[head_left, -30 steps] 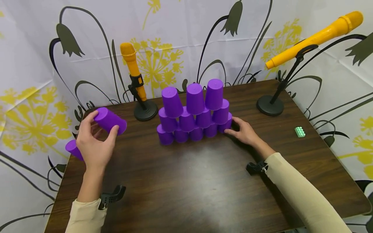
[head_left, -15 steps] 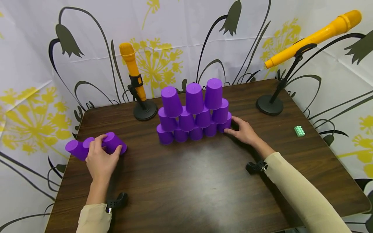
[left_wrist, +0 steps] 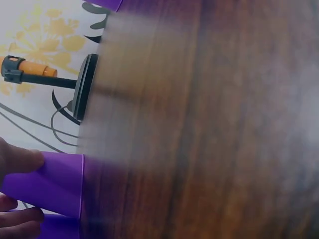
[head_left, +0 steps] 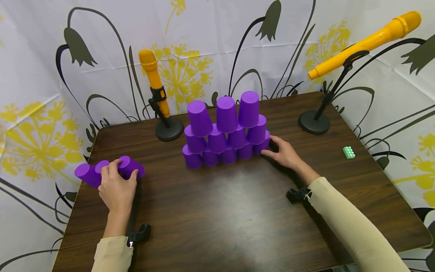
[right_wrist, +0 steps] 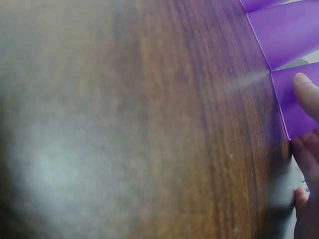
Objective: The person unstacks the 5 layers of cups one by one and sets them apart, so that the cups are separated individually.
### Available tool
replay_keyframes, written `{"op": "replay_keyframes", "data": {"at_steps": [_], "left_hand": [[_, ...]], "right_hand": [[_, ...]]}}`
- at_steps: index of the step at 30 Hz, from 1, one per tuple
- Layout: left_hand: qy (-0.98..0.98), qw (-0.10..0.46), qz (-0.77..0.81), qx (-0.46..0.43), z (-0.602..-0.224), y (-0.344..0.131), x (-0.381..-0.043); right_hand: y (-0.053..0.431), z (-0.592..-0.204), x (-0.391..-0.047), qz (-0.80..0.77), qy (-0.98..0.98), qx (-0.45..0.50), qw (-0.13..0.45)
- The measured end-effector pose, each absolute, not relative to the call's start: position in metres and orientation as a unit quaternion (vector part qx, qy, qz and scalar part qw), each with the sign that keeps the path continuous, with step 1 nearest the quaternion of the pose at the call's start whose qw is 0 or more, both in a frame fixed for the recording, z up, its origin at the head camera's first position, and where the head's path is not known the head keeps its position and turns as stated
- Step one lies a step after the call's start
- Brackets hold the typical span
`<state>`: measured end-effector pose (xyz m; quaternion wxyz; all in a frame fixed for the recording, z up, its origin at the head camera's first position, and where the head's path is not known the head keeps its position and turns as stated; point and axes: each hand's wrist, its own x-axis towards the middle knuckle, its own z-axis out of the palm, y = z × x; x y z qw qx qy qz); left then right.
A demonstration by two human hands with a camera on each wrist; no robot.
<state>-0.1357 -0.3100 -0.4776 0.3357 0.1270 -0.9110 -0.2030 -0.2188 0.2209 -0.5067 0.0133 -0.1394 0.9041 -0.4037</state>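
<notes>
A purple plastic cup (head_left: 135, 168) stands upside down at the table's left, and my left hand (head_left: 117, 189) grips it between thumb and fingers. Two more purple cups, one at the far left (head_left: 87, 175) and one between them (head_left: 101, 165), stand beside it, partly behind the hand. In the middle, upside-down purple cups form a three-level stack (head_left: 217, 139), with three in its top row. At its right end my right hand (head_left: 285, 155) holds the bottom corner cup (head_left: 263, 146). The right wrist view shows the thumb (right_wrist: 308, 97) on that cup's face and fingers beside it.
An orange microphone (head_left: 154, 79) on a black stand is behind the left cups. Another microphone (head_left: 367, 45) leans on a stand (head_left: 315, 122) at the back right. A small green toy brick (head_left: 348, 152) lies on the brown table (head_left: 221, 211). A flower-printed cloth (head_left: 210, 22) hangs behind.
My left hand has lowered the tilted cup onto the table beside the two left cups, then shifted slightly left with it. The right hand and the stack stay as they were.
</notes>
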Motion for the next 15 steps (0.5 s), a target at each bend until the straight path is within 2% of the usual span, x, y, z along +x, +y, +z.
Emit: {"op": "replay_keyframes", "data": {"at_steps": [15], "left_hand": [[-0.912,0.341,-0.199,0.109,-0.465,-0.310,-0.126]], "right_hand": [[0.222,-0.507,-0.219,-0.404,0.904,-0.140,0.009]]}}
